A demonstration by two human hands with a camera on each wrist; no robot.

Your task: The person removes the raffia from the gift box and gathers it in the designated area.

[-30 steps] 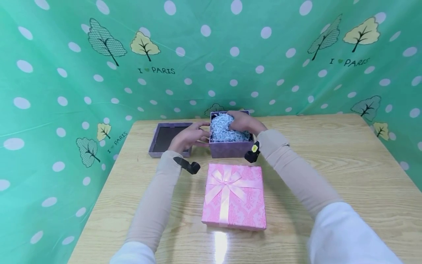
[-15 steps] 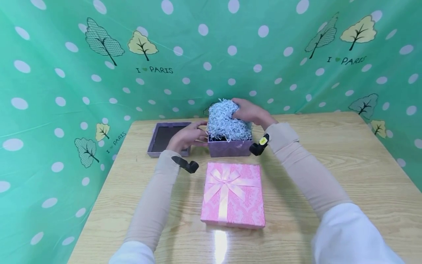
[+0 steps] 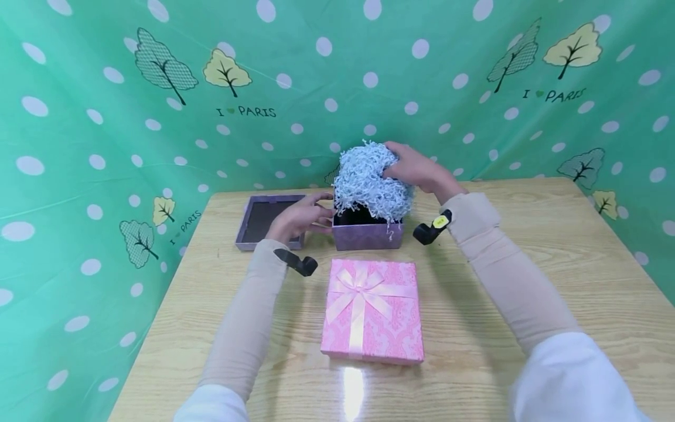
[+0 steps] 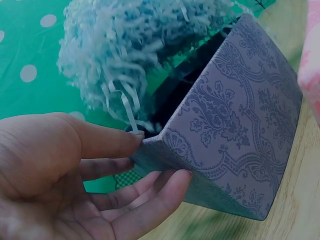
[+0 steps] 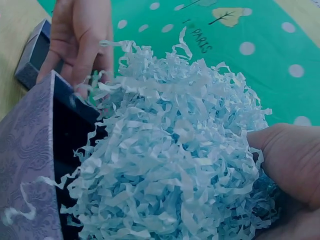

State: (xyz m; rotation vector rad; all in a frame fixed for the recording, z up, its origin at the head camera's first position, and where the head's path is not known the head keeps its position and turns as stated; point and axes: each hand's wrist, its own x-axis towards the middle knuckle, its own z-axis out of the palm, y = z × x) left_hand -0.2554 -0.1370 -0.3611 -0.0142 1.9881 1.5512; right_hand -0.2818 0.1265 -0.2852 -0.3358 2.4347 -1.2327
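Observation:
Light blue shredded paper (image 3: 369, 181) forms a big fluffy clump over the open purple box (image 3: 366, 237). My right hand (image 3: 416, 167) grips the clump from its right side, thumb and fingers sunk into the strands. Loose strips dangle over the box's front wall. Below the clump the box interior looks dark. At the box's left side, my left hand (image 4: 100, 175) holds the wall near a corner, its thumb at the rim and bent fingers against the outside. Patterned paper covers the box wall (image 5: 27, 150).
A shallow purple lid (image 3: 258, 220) lies inside up, left of the box. Nearer the person sits a pink gift box (image 3: 374, 316) with a ribbon bow. Behind the wooden table (image 3: 527, 264) hangs a green dotted curtain (image 3: 337, 76).
My right hand has lifted the shredded paper up out of the purple box and slightly to the right, exposing the dark interior. My left hand has stayed at the box's left side.

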